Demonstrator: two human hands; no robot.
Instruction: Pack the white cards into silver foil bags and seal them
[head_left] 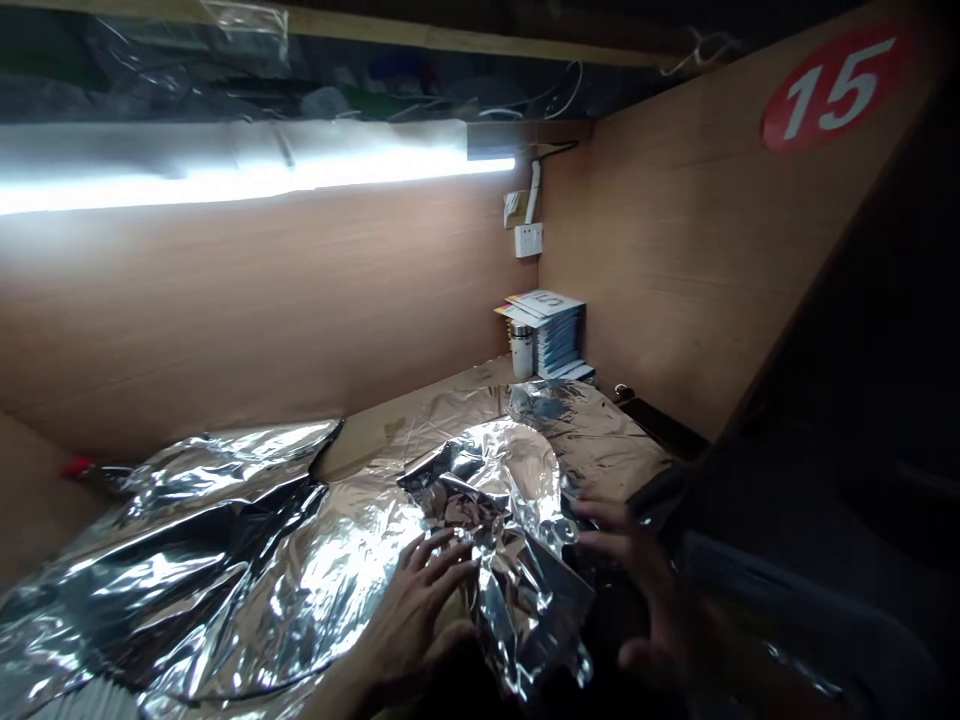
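Observation:
A crumpled piece of shiny silver foil film (525,470) lies in front of me, its near end hanging over the table's edge. My left hand (420,600) rests on the left side of this piece, fingers spread and palm down. To the right, my right hand (637,570) is held at the foil's edge with its fingers apart and the thumb stretched away; it is partly in shadow and a little blurred. Whether its fingertips touch the film I cannot tell. Beneath the piece, a larger silver sheet (300,590) covers much of the table.
A stack of booklets (559,335) and a white lidded bottle (522,352) stand in the back right corner, below a wall socket (529,240). Wooden panels surround the table, the right one bearing a red "15" sign (832,88). A light tube (300,180) glows above. A translucent bin (795,610) sits low right.

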